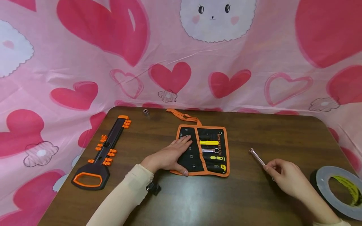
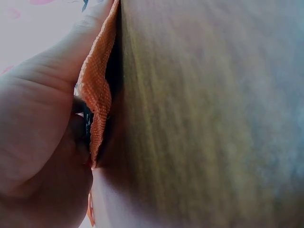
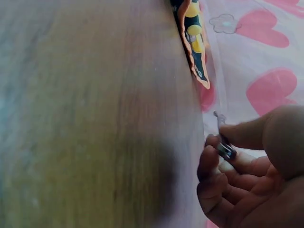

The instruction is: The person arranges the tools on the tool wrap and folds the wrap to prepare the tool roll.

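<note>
A black tool pouch [image 1: 209, 164] with orange trim lies unrolled on the table, its left column marked with sizes such as 12, 13 and 14. My left hand [image 1: 172, 155] rests flat on that left part, fingers spread and thumb by the front edge. In the left wrist view the orange trim [image 2: 97, 90] runs beside the thumb. A wrench [image 1: 209, 150] and a yellow-handled tool [image 1: 209, 142] sit in the pouch's pockets. To the right, my right hand [image 1: 288, 177] pinches a small silver wrench [image 1: 256, 157] between thumb and fingers, its open end pointing toward the back left.
A black and orange rack [image 1: 106, 144] with orange clips lies at the left. Near the back edge stands a small metal socket [image 1: 145, 112]. A big roll of tape [image 1: 322, 182] is at the right edge, beside the right forearm. Behind the table hangs a pink heart-patterned cloth [image 1: 175, 40].
</note>
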Demonstrator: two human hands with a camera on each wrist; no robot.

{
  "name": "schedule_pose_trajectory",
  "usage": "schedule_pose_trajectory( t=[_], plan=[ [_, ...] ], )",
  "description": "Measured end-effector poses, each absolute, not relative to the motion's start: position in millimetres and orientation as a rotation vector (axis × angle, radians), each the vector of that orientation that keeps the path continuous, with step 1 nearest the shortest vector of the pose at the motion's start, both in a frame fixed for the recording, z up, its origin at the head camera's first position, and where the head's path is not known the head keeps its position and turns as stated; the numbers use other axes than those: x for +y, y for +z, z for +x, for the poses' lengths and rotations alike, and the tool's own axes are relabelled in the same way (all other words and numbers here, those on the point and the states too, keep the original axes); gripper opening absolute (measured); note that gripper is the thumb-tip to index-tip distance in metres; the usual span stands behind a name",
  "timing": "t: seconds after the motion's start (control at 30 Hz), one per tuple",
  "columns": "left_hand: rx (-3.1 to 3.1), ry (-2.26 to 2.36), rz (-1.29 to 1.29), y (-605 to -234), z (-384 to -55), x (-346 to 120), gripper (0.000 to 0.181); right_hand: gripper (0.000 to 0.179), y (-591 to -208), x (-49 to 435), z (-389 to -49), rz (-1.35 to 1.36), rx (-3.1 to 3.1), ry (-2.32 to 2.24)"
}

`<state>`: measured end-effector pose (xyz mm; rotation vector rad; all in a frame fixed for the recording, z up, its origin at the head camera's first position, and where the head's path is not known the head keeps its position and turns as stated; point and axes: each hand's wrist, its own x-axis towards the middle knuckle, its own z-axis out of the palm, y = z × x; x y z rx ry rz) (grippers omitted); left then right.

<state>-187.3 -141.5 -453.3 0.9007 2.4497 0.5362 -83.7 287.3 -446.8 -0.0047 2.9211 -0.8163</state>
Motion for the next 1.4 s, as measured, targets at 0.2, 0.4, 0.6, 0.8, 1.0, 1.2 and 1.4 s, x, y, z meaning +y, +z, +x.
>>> schedule_pose_trajectory(
  t=[0.2,0.4,0.6,0.8,1.0,1.2,1.4],
  plan=[
    [2.444,0.533,0.915,-453.2,-188.4,-139.8,0.126,0.016,-448.5,288.0,-85.7,-0.015,2.969,-0.885],
    [2.444,0.537,0.912,-453.3,-188.1,-140.5,0.125,0.021,-450.4,285.8,-92.8,-0.01,2.972,-0.895],
    [2.446,0.535,0.917,-452.9,-187.7,-141.7,0.126,0.027,-451.3,283.0,-95.9,-0.033,2.972,-0.923],
    [2.443,0.542,0.907,-452.8,-187.3,-142.5,0.126,0.032,-451.5,279.6,-100.4,-0.049,2.956,-0.913],
    [2.444,0.54,0.903,-453.6,-187.1,-142.3,0.125,0.033,-451.0,276.0,-109.5,-0.06,2.949,-0.9],
    [2.446,0.539,0.904,-453.5,-187.2,-142.6,0.125,0.035,-449.4,271.9,-114.9,-0.074,2.943,-0.963],
    [2.444,0.546,0.904,-453.5,-187.1,-143.2,0.125,0.036,-446.8,264.3,-121.0,-0.076,2.941,-1.018]
  ],
)
